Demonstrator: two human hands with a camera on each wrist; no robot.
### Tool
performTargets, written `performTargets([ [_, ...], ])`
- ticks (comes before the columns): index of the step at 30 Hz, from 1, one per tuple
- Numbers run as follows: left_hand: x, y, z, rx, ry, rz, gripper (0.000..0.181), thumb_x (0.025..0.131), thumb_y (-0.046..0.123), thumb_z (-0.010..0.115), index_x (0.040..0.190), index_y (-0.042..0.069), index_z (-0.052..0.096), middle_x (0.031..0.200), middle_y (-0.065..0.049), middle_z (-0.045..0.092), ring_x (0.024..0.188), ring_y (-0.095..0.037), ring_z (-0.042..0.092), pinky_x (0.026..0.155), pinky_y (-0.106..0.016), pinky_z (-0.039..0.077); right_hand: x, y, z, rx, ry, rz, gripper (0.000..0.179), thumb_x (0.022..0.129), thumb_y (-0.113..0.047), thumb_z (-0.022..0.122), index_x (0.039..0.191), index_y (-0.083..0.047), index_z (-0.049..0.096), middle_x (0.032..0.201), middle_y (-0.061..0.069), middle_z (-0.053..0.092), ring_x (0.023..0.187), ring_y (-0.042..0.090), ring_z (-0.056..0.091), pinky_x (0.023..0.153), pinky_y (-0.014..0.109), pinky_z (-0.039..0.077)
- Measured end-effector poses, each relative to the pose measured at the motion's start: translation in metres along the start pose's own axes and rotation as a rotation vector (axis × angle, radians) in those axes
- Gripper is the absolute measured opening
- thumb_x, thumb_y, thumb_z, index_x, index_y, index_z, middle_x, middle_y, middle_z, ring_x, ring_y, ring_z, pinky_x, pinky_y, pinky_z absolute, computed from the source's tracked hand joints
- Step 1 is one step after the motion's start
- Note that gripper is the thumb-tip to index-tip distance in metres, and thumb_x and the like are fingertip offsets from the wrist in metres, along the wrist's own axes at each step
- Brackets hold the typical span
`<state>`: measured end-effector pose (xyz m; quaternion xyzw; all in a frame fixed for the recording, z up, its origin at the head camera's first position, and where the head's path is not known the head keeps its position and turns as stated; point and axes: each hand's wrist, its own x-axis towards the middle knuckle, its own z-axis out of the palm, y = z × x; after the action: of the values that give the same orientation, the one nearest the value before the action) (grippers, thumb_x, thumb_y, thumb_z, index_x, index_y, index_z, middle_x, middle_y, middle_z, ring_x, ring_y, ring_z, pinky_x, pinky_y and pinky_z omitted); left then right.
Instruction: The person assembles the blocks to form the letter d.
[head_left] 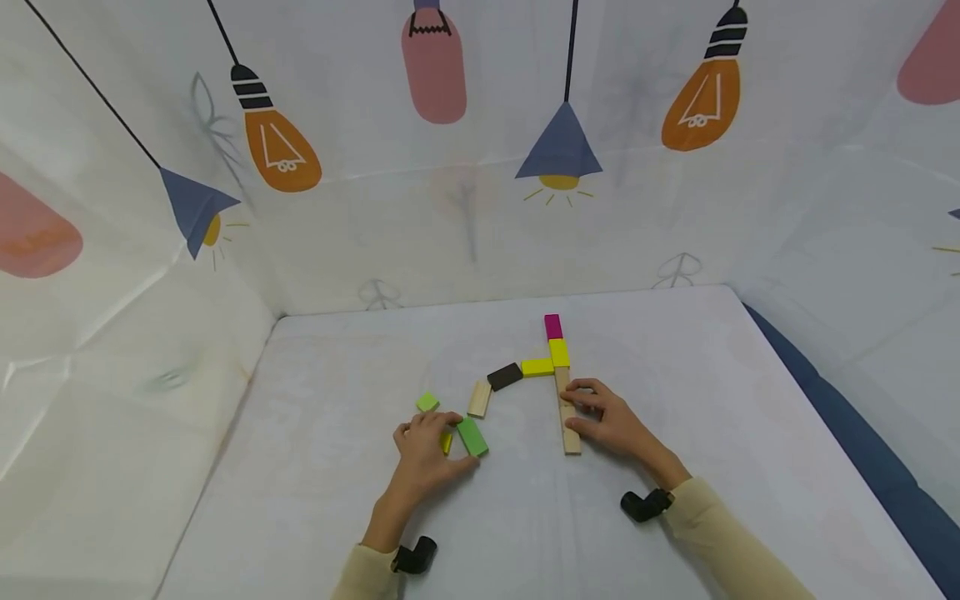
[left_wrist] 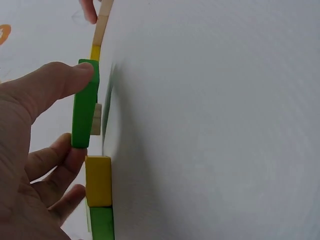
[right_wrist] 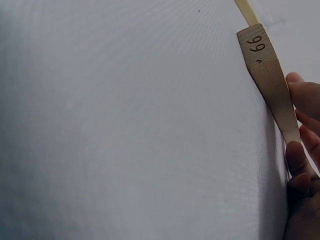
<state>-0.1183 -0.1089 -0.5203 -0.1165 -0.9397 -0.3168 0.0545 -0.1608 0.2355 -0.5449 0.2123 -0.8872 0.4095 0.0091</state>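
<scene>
Green block (head_left: 472,437) | at 2 o'clock of left hand (head_left: 425,457), pinched between thumb and fingertips | wooden strip (head_left: 572,442) at 9 o'clock of right hand (head_left: 613,422), its thumb and fingertips parted, touching it

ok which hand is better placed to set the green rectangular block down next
Probably the left hand: it holds the green rectangular block, close to the short pale wooden block. The right hand is farther off, at the straight row of pale wooden blocks.
</scene>
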Motion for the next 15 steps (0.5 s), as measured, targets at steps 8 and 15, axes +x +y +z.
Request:
performTargets([
  [8,0.001,-0.0011,0.0064,0.012,-0.052,-0.008,0.057,0.068,0.032,0.095,0.116,0.012,0.07,0.125,-0.011,0.07,0.136,-0.039,0.051,0.106,-0.074,0.021,0.0,0.0003,0.0008,0.001,0.004,-0.011,0.044,0.091,-0.023,0.079,0.132,-0.007,0.071,0.135,0.011,0.059,0.102,0.016,0.056,0.089,0.029,0.052],
  [15,0.0021,-0.0005,0.0068,0.009,-0.095,-0.031,0.059,0.072,0.031,0.092,0.122,0.013,0.069,0.129,-0.012,0.068,0.141,-0.039,0.046,0.107,-0.074,0.022,-0.0013,-0.0017,0.0005,0.003,0.018,-0.02,0.043,0.09,-0.021,0.08,0.13,-0.006,0.071,0.133,0.012,0.06,0.099,0.015,0.055,0.085,0.027,0.051],
])
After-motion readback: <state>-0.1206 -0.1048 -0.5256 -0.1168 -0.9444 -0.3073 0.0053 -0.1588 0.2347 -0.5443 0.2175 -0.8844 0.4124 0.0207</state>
